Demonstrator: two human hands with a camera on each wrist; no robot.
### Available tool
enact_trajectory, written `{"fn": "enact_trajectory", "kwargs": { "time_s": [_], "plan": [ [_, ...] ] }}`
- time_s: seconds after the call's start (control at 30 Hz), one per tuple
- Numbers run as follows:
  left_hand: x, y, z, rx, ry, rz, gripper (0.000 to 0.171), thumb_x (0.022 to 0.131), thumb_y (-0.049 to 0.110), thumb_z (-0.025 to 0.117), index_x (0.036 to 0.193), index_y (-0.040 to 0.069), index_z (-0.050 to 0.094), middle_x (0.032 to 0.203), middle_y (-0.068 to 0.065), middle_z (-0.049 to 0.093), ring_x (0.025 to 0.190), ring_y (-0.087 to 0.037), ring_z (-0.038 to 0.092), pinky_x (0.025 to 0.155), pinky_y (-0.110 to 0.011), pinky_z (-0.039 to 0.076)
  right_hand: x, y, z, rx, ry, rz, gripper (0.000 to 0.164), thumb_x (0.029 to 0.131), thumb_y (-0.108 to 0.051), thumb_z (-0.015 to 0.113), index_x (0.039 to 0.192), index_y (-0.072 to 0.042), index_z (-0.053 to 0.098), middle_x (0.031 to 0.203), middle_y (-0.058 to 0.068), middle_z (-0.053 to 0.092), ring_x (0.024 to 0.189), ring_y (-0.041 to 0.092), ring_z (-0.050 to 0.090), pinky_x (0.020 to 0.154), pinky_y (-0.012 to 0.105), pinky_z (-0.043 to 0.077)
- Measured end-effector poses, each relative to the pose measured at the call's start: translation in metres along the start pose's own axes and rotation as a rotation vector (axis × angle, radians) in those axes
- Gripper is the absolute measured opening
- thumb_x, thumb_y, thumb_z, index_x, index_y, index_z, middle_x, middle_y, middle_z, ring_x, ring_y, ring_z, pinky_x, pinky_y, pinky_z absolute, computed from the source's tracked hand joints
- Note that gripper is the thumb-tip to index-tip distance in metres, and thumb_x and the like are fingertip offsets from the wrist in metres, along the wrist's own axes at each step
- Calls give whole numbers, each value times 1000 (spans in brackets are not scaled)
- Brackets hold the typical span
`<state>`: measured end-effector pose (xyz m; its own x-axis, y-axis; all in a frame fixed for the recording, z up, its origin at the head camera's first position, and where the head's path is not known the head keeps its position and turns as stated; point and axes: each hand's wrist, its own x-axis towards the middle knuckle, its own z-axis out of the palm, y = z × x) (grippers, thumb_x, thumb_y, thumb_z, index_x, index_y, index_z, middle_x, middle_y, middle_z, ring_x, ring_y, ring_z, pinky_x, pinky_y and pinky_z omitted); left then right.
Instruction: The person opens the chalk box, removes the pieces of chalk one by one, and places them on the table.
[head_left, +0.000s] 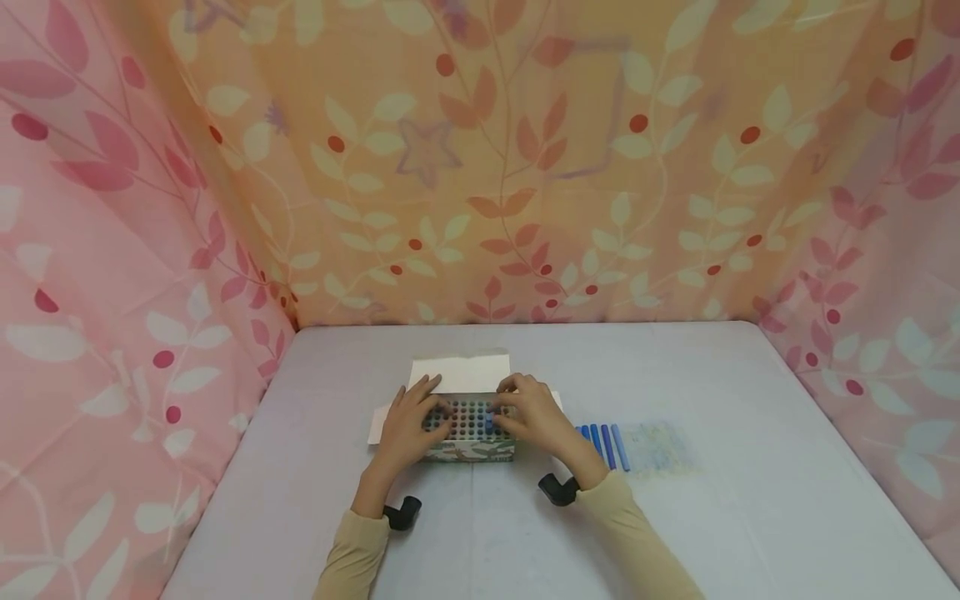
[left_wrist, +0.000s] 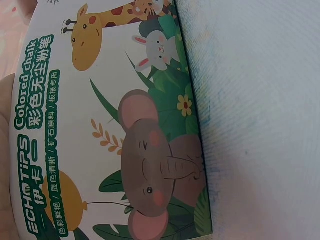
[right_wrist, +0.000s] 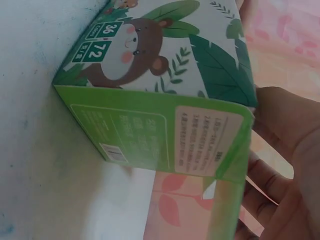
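Note:
A box of coloured chalk [head_left: 468,452] stands on the table with its lid [head_left: 457,374] folded back. Rows of round holes fill its top. My left hand [head_left: 408,421] rests over the box's left end, thumb and fingers spread at the holes. Over the right end, my right hand [head_left: 534,415] pinches a short blue chalk [head_left: 490,422] at the holes. The left wrist view shows the box's printed front [left_wrist: 125,115] with an elephant and a giraffe. In the right wrist view, my right hand [right_wrist: 285,170] is partly hidden behind the box's green end [right_wrist: 145,130].
Several blue chalk sticks [head_left: 606,446] lie side by side to the right of the box. Beyond them is a blue-green chalk smudge [head_left: 660,446] on the white tabletop [head_left: 750,500]. Floral curtains [head_left: 525,167] enclose the table's back and sides.

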<state>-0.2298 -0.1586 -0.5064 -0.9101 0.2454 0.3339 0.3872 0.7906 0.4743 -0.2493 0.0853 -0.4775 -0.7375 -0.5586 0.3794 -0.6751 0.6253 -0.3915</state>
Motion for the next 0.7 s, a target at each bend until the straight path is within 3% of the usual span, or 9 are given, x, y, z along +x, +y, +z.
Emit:
{"fn": "enact_trajectory", "kwargs": {
  "time_s": [0.7],
  "plan": [
    [0, -1, 2, -6, 3, -2, 10, 80, 28, 66, 87, 22, 65, 144, -4, 42, 138, -26, 28, 114, -53, 14, -1, -1, 7, -44, -14, -11, 6, 85, -27, 67, 90, -25, 70, 113, 3, 56, 104, 23, 50, 87, 49, 41]
  ]
}}
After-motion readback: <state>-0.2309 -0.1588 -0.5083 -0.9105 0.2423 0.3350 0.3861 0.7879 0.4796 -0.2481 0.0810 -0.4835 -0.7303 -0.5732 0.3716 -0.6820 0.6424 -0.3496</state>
